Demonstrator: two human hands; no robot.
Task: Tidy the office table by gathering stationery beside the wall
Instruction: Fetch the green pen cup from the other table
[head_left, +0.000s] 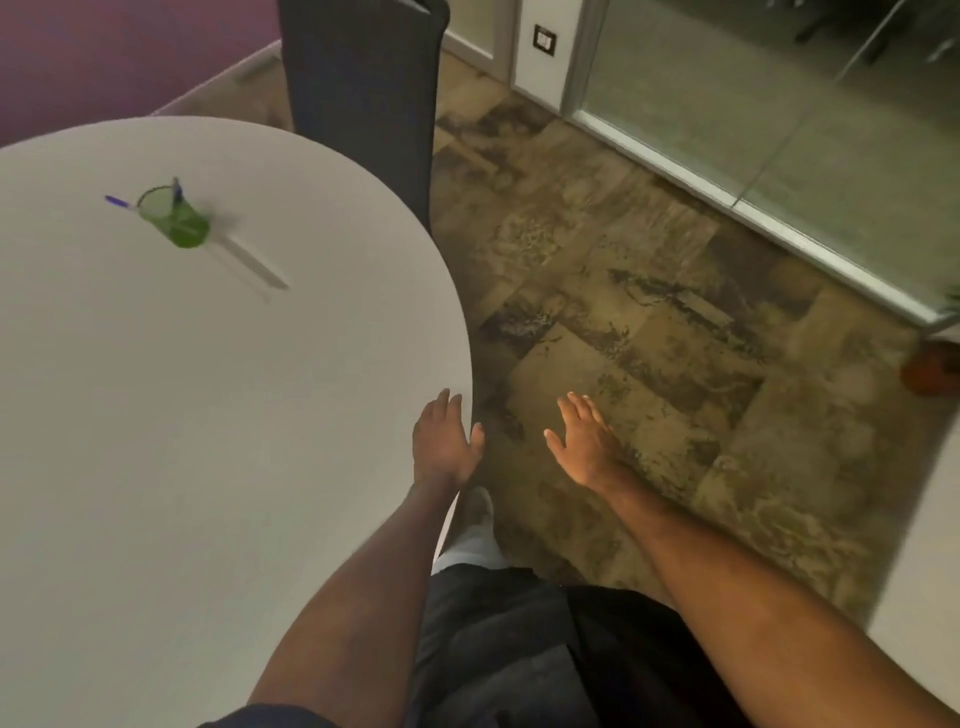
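Note:
A round white table (182, 415) fills the left of the view. On its far left part stands a green see-through pen cup (174, 218) with a blue pen (177, 191) in it. Another blue pen (118, 201) lies just left of the cup, and a clear ruler (254, 265) lies on the table to its right. My left hand (444, 441) hovers flat over the table's right edge, fingers apart, holding nothing. My right hand (584, 441) is spread open over the floor to the right of the table, also empty.
A dark chair (363, 93) stands at the table's far side, in front of a purple wall (104, 52). Brown patterned floor (649, 338) lies to the right, bounded by a glass partition (779, 104). An orange-brown pot (932, 369) sits at the right edge.

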